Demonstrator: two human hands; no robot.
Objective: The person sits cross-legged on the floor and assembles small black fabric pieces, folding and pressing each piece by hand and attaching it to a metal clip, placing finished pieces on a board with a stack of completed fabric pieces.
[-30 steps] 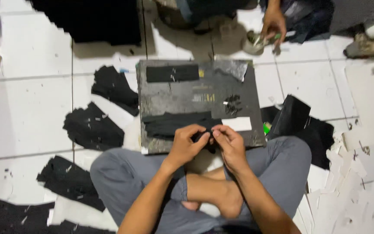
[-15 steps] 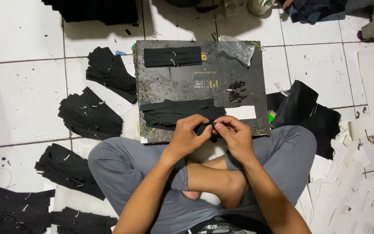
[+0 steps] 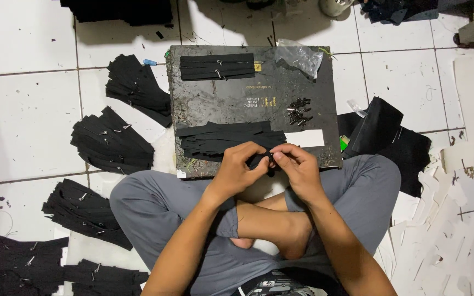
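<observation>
Head view: hands (image 3: 270,164) unmoved since 0.5 s.

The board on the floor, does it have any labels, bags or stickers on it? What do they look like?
Printed mark: middle of the dark board, small pale lettering, upside down from here.
White label: near edge of the board, just beyond the right hand, plain blank rectangle.
Clear plastic bag: far right corner of the board, crumpled, see-through.
Yellow tag: tiny, beside the far stack of black strips.
</observation>
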